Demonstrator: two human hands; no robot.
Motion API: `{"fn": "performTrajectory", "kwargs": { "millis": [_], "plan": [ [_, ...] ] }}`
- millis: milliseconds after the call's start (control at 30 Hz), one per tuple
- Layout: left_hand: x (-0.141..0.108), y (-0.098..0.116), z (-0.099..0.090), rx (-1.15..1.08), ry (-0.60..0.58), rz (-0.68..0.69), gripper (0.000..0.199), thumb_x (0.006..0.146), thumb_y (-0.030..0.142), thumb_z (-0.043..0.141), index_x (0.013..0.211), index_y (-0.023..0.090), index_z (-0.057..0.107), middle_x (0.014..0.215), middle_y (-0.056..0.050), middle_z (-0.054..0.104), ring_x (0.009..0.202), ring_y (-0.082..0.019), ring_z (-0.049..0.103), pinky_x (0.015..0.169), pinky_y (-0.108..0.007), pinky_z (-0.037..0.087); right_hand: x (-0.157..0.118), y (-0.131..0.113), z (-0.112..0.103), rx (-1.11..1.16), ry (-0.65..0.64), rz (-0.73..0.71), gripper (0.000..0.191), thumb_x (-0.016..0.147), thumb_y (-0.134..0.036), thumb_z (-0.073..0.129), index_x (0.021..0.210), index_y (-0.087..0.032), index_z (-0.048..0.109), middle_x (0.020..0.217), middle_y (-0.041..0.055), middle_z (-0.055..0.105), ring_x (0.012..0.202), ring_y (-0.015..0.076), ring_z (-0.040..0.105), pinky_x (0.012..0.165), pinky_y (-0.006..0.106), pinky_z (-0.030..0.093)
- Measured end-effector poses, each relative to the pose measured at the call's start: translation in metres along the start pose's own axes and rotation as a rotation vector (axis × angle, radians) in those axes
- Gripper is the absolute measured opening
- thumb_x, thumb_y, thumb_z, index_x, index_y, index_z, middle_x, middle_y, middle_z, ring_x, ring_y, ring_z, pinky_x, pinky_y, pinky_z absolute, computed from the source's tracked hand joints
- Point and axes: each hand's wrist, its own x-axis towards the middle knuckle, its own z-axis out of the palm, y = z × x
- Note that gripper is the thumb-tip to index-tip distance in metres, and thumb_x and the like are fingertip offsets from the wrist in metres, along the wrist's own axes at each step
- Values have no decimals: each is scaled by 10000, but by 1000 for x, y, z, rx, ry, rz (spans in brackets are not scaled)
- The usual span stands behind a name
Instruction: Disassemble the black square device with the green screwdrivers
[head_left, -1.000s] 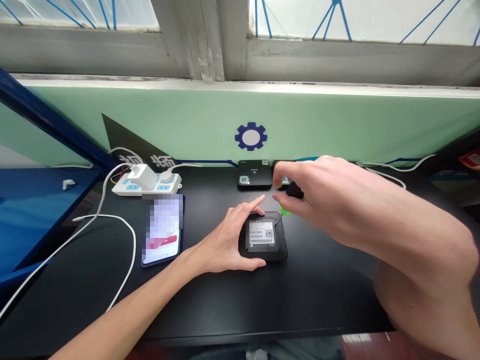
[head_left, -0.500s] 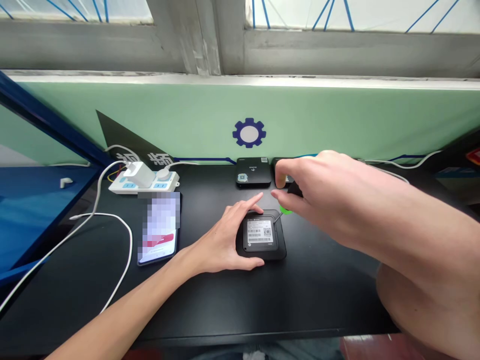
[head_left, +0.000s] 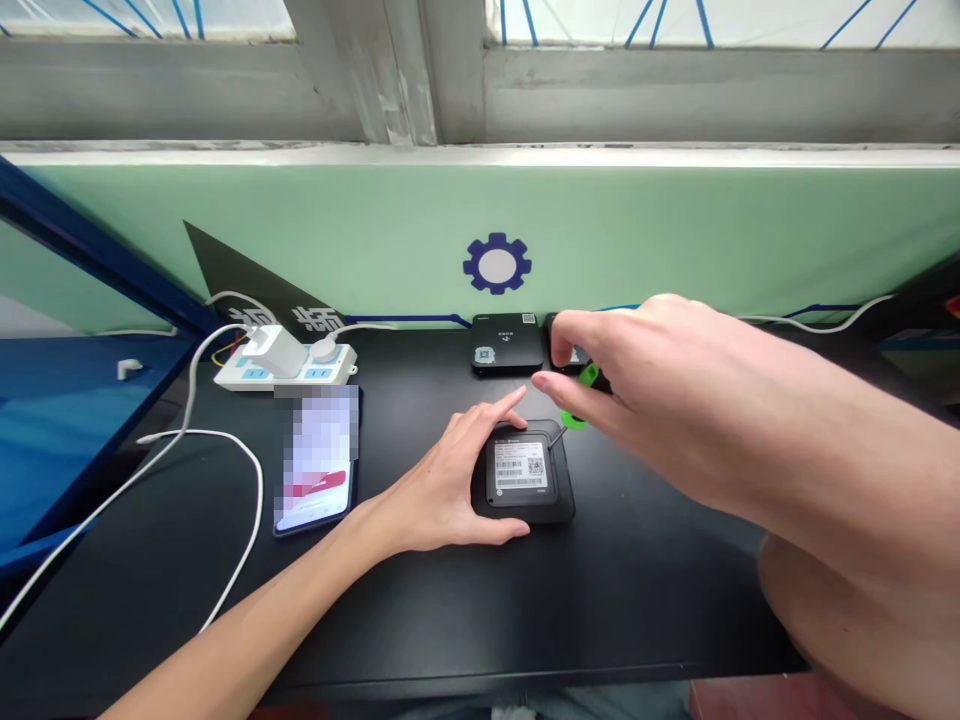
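A black square box (head_left: 523, 472) lies upside down on the table, its underside showing a white barcode and QR label. My left hand (head_left: 442, 490) clasps it from the left, with the thumb along its lower edge and the fingers at its upper left. My right hand (head_left: 630, 390) pinches a green-and-black screwdriver (head_left: 579, 395) above the box. The thin shaft slants down to the box's upper right, by the label corner. Fingers hide most of the handle.
Two more black boxes (head_left: 508, 343) stand against the wall, the right one (head_left: 559, 340) partly behind my right hand. To the left are a phone (head_left: 315, 460) with a blurred screen, a white power strip (head_left: 285, 372) with a charger, and white cables (head_left: 225, 450) on the black table (head_left: 637, 610).
The screwdriver handle has turned in my right fingers, and more of its green shows. My left hand and the box stay in place. The view has shifted slightly.
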Motion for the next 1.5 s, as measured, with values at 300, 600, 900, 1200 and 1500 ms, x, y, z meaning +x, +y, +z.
{"fn": "performTrajectory", "kwargs": {
  "millis": [300, 600, 900, 1200, 1500],
  "plan": [
    [0, 1, -1, 21, -5, 6, 1362, 833, 423, 1021, 1867, 446, 134, 1642, -117, 608, 1440, -410, 622, 1276, -625, 479, 1, -4, -2, -49, 41, -11, 330, 1057, -576, 773, 951, -279, 673, 603, -15, 490, 509, 169, 328, 579, 393, 193],
    [0, -2, 0, 20, -9, 12, 1369, 841, 445, 1018, 1874, 445, 120, 1713, -128, 557, 1476, -426, 597, 1266, -631, 500, -2, -13, -8, -14, 8, -73, 220, 980, -350, 798, 905, -269, 608, 669, -21, 571, 552, 168, 440, 557, 374, 241],
    [-1, 0, 0, 28, 0, 3, 1374, 838, 437, 1028, 1876, 435, 127, 1755, -135, 528, 1520, -445, 582, 1284, -637, 494, 4, -13, -7, -30, 16, -77, 302, 916, -309, 841, 1142, -277, 643, 729, -25, 640, 581, 178, 493, 600, 392, 262],
    [0, -1, 0, 44, -24, 2, 1343, 846, 445, 1026, 1861, 431, 147, 1733, -135, 540, 1531, -453, 570, 1277, -643, 499, 5, -7, 0, -98, 38, -57, 360, 1020, -516, 804, 871, -271, 587, 564, -27, 445, 492, 161, 316, 559, 396, 192],
    [0, -1, -1, 48, -25, 4, 1315, 853, 464, 1016, 1862, 405, 173, 1709, -144, 558, 1526, -452, 576, 1289, -646, 482, 1, -23, -17, -135, -106, 56, 144, 1071, -405, 666, 1105, -265, 664, 759, 25, 677, 618, 224, 543, 614, 394, 303]
  ]
}}
